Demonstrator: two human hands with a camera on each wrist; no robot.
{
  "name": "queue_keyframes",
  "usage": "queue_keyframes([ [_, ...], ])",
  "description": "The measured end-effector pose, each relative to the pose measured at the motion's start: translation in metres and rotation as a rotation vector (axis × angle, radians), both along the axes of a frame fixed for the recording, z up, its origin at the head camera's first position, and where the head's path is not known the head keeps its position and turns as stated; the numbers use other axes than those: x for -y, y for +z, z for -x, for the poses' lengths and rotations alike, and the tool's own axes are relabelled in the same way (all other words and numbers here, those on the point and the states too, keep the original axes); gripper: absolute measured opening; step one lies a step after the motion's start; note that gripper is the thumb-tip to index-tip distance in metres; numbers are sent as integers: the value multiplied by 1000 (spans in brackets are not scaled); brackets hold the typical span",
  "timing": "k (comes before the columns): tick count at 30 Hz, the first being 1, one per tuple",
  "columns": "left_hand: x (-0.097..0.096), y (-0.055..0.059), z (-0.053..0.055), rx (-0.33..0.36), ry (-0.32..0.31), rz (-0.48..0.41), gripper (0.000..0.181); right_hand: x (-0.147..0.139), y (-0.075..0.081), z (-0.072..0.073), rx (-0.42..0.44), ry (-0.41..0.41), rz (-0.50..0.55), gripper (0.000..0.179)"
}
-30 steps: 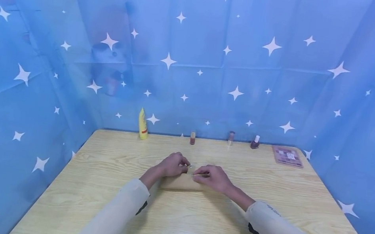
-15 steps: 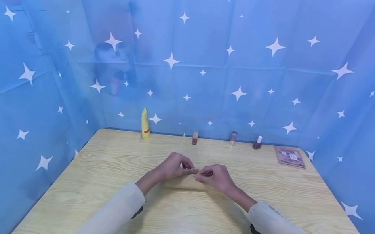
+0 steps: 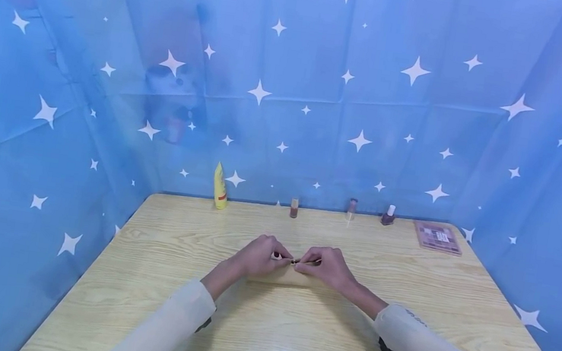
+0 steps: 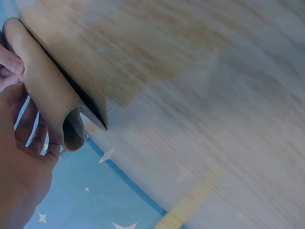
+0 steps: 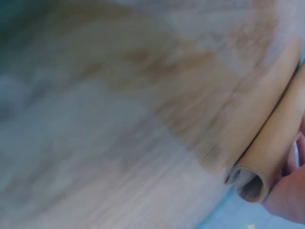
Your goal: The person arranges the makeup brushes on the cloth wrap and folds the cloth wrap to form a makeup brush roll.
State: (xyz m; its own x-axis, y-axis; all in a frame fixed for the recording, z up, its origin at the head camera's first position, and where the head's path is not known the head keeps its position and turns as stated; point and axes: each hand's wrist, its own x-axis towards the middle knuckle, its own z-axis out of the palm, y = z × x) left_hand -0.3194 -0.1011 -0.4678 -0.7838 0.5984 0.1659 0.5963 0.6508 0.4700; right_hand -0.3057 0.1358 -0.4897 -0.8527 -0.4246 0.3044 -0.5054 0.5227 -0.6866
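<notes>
A tan, leather-like pouch [image 3: 279, 276], folded into a long roll, lies across the middle of the wooden table. My left hand [image 3: 260, 258] pinches its short strap at the upper edge, where a small snap shows between the fingertips. Right beside it, the right hand [image 3: 328, 268] pinches the same edge, thumb and finger close to the left fingertips. In the left wrist view the pouch [image 4: 50, 78] has a curled, hollow end and a dark slit along its length. The right wrist view shows the pouch's [image 5: 269, 133] other rolled end. Most of the strap is hidden by the fingers.
Along the table's far edge stand a yellow squeeze tube [image 3: 220, 188], a small dark-red bottle [image 3: 294, 210], a small clear container [image 3: 351, 210] and a dark nail polish bottle [image 3: 388, 216]. An eyeshadow palette [image 3: 437, 238] lies at the far right corner. Behind hangs a blue star-patterned curtain [image 3: 298, 52].
The left hand has brought the raised strap down to the pouch's edge, and its fingertips now meet the right hand's. The right hand has stayed nearly in place. The view has shifted slightly.
</notes>
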Motion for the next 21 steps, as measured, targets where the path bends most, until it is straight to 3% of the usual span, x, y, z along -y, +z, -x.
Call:
queue_keyframes([
  [13,1,2,-3,-146,-68,100,17,0,-3,1,-37,61,41,8],
  [21,-1,-3,-3,-124,-78,76,19,1,-7,2,-78,86,35,14],
])
